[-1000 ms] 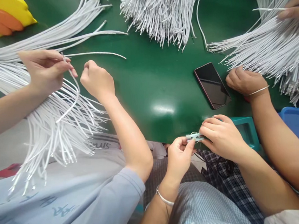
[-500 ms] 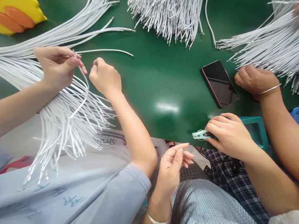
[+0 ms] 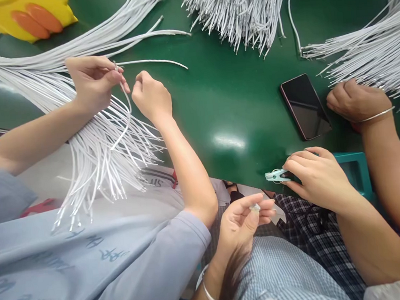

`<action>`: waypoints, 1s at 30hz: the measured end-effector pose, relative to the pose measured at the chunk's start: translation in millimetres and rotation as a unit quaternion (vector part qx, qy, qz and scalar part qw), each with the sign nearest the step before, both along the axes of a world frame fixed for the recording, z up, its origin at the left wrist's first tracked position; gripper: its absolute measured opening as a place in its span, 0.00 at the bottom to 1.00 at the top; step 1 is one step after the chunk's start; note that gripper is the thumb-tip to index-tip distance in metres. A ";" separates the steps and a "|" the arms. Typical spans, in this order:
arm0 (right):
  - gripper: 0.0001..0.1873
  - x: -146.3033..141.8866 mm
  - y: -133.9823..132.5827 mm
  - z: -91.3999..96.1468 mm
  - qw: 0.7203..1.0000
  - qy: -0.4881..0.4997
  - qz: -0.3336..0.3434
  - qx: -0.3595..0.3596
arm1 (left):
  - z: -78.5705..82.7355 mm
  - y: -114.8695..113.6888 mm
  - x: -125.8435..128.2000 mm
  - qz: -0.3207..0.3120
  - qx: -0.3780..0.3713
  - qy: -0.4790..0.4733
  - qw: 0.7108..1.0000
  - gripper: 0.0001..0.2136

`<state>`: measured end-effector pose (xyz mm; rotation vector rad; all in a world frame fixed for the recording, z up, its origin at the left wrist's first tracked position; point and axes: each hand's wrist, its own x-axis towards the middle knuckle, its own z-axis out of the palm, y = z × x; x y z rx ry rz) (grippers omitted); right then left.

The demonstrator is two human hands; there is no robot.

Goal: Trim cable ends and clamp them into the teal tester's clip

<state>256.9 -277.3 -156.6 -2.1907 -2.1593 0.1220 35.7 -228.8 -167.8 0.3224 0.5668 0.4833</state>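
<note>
Left hand [image 3: 245,218] sits low, off the near edge of the desk [image 3: 224,105] and over the lap. Its grip is a light pinch: thumb and fingertips closed on a small pale piece [image 3: 255,207], other fingers loose. Can't tell what the piece is, too small. Right hand [image 3: 317,176] rests at the near desk edge, grip closed round the back of a pale green clip tool [image 3: 276,176] with its nose pointing left. Whether the nose is open is not visible. Piece and tool are near each other but apart.

My read: the step is bringing the two together. Keep the right wrist planted on the desk edge so the tool stays put, and move only the left. Hold the piece by its tail so the end that goes in stays exposed, and line it up before squeezing.

Risk: it's pinched over the lap, so a drop lands in the checked cloth. Work over the desk instead. Keep clear of the co-worker's forearm [image 3: 182,156] on the left and the phone [image 3: 305,107] further back.
</note>
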 end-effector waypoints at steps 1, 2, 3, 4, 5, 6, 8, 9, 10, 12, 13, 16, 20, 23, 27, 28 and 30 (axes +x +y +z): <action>0.25 0.2 -0.2 -0.1 1.000 0.000 0.000 0.001 | 1.4 -1.6 0.4 0.003 0.019 0.019 1.000 0.09; 0.25 0.4 -0.5 -0.2 1.000 0.001 0.001 0.001 | 3.8 -3.0 1.2 0.009 0.033 0.040 0.999 0.08; 0.24 0.7 -0.8 -0.5 1.000 0.002 0.001 0.000 | 7.1 -4.2 2.5 0.017 0.043 0.066 0.997 0.07; 0.24 1.1 -1.1 -1.0 1.000 0.004 0.001 -0.001 | 10.9 -5.1 4.2 0.026 0.050 0.095 0.994 0.06; 0.24 1.5 -1.4 -1.5 1.000 0.007 0.000 -0.002 | 14.9 -6.0 5.9 0.035 0.058 0.124 0.990 0.06; 0.23 1.8 -1.7 -2.2 1.000 0.011 0.000 -0.001 | 18.7 -6.8 7.7 0.043 0.071 0.150 0.985 0.06; 0.22 2.5 -2.2 -3.5 1.000 0.019 -0.002 0.004 | 25.1 -8.2 10.5 0.053 0.108 0.183 0.976 0.07; 0.21 2.7 -2.2 -4.0 1.000 0.022 -0.002 0.007 | 27.2 -8.8 11.5 0.054 0.125 0.193 0.972 0.08; 0.21 2.8 -2.2 -4.4 1.000 0.024 -0.003 0.010 | 28.6 -9.4 12.2 0.055 0.137 0.202 0.968 0.08; 0.21 2.7 -1.9 -4.3 1.000 0.026 -0.003 0.010 | 28.7 -10.0 13.2 0.050 0.147 0.223 0.962 0.09; 0.21 2.5 -1.7 -3.8 1.000 0.024 -0.005 0.004 | 27.1 -9.8 13.6 0.046 0.146 0.239 0.959 0.09; 0.22 1.5 -1.0 -1.4 0.999 0.012 -0.018 -0.035 | 13.6 -6.8 15.4 0.023 0.140 0.290 0.946 0.09; 0.24 0.5 -0.9 0.6 0.995 0.002 -0.035 -0.092 | -17.3 2.9 21.9 -0.068 0.113 0.293 0.947 0.12; 0.24 0.5 -0.8 2.0 0.997 0.007 -0.031 -0.067 | -32.1 10.3 30.8 -0.145 0.156 0.291 0.933 0.12; 0.11 1.3 0.3 5.8 0.999 0.011 -0.006 -0.033 | -32.8 16.0 44.4 -0.187 0.290 0.336 0.877 0.17; 0.08 1.6 0.6 6.4 0.999 0.012 -0.001 -0.034 | -31.7 16.9 47.5 -0.195 0.305 0.340 0.868 0.18; 0.09 2.3 1.0 6.7 0.999 0.014 0.002 -0.033 | -30.1 19.2 53.1 -0.208 0.301 0.329 0.870 0.19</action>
